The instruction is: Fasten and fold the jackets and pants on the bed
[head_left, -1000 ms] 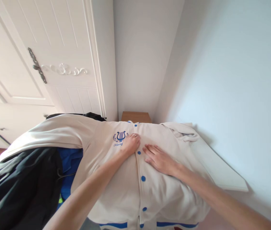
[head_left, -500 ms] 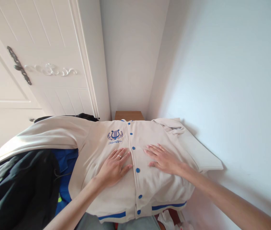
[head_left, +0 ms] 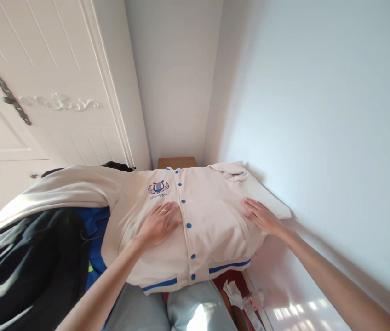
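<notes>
A cream jacket (head_left: 212,202) with blue snap buttons, blue hem stripes and a blue lyre emblem lies front side up, buttoned closed. Its left-side sleeve (head_left: 67,184) stretches out over darker clothes; the other sleeve is bunched near the top right. My left hand (head_left: 159,224), with a ring on one finger, rests flat on the jacket below the emblem, fingers spread. Over at the jacket's right side, my right hand (head_left: 262,216) lies on the fabric with its fingers stretched out. Neither hand grips anything.
Black clothing (head_left: 29,266) and a blue garment (head_left: 94,234) are piled at the left. A white cabinet door (head_left: 60,59) stands behind them. A pale wall (head_left: 312,115) rises at the right. White crumpled items (head_left: 232,294) lie low, beside my grey-trousered legs (head_left: 140,308).
My right hand has slid outward from near the button line to the jacket's right side. My left hand stays on the left front. The view has shifted slightly, showing more of my legs.
</notes>
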Action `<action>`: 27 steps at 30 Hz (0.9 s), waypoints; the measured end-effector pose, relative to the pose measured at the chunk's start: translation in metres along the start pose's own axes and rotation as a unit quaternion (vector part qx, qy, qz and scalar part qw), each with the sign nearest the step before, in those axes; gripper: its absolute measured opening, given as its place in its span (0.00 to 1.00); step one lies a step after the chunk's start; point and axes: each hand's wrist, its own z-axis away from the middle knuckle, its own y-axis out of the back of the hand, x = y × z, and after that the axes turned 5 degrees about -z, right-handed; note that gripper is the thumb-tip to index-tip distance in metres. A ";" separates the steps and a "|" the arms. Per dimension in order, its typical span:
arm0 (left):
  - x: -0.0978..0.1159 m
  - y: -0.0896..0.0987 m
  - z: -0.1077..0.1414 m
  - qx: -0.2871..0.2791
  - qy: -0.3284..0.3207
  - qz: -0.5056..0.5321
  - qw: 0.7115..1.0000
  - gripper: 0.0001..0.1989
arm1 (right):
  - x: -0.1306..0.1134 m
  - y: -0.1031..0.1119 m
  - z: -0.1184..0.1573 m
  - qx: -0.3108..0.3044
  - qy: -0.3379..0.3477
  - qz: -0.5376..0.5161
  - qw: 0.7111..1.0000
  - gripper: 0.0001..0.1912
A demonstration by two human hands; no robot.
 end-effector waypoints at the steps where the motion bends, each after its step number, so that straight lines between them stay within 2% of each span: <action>1: -0.001 0.000 -0.001 0.001 0.000 0.003 1.000 0.29 | 0.005 0.002 0.002 0.012 -0.020 0.001 1.000 0.31; 5: -0.001 0.002 -0.002 0.027 0.015 0.041 0.999 0.25 | 0.014 0.004 0.025 0.104 -0.096 -0.044 0.989 0.34; 7: 0.005 0.006 0.007 0.097 0.045 0.086 0.990 0.20 | 0.008 -0.006 0.048 0.173 -0.110 -0.104 0.973 0.35; 8: 0.010 0.008 0.015 0.154 0.065 0.108 0.980 0.18 | 0.003 -0.014 0.062 0.211 -0.114 -0.143 0.960 0.35; 10: 0.023 0.009 0.042 0.292 0.113 0.129 0.941 0.15 | -0.009 -0.036 0.091 0.280 -0.136 -0.238 0.920 0.35; 12: 0.037 0.005 0.079 0.417 0.190 0.116 0.881 0.13 | -0.018 -0.063 0.116 0.314 -0.183 -0.337 0.868 0.39; 14: 0.048 -0.007 0.122 0.496 0.306 0.088 0.808 0.13 | -0.024 -0.091 0.132 0.297 -0.242 -0.430 0.817 0.44; 15: 0.051 -0.016 0.143 0.514 0.366 0.081 0.772 0.13 | -0.026 -0.103 0.135 0.275 -0.265 -0.466 0.798 0.46; 16: 0.052 -0.025 0.162 0.509 0.418 0.087 0.747 0.14 | -0.027 -0.114 0.136 0.254 -0.279 -0.494 0.783 0.47; 17: 0.051 -0.036 0.178 0.484 0.460 0.110 0.737 0.15 | -0.028 -0.122 0.134 0.235 -0.283 -0.514 0.775 0.47; 20: 0.042 -0.065 0.206 0.346 0.524 0.244 0.739 0.23 | -0.034 -0.136 0.117 0.187 -0.259 -0.552 0.770 0.44; 21: 0.038 -0.073 0.208 0.309 0.526 0.286 0.739 0.26 | -0.037 -0.136 0.111 0.172 -0.254 -0.569 0.763 0.42; 23: 0.030 -0.084 0.204 0.270 0.507 0.340 0.744 0.29 | -0.042 -0.131 0.102 0.148 -0.262 -0.604 0.738 0.38; 25: 0.026 -0.089 0.197 0.255 0.471 0.354 0.767 0.30 | -0.045 -0.122 0.101 0.135 -0.282 -0.627 0.714 0.34; 27: 0.027 -0.089 0.193 0.263 0.468 0.319 0.781 0.31 | -0.045 -0.110 0.108 0.123 -0.295 -0.638 0.700 0.31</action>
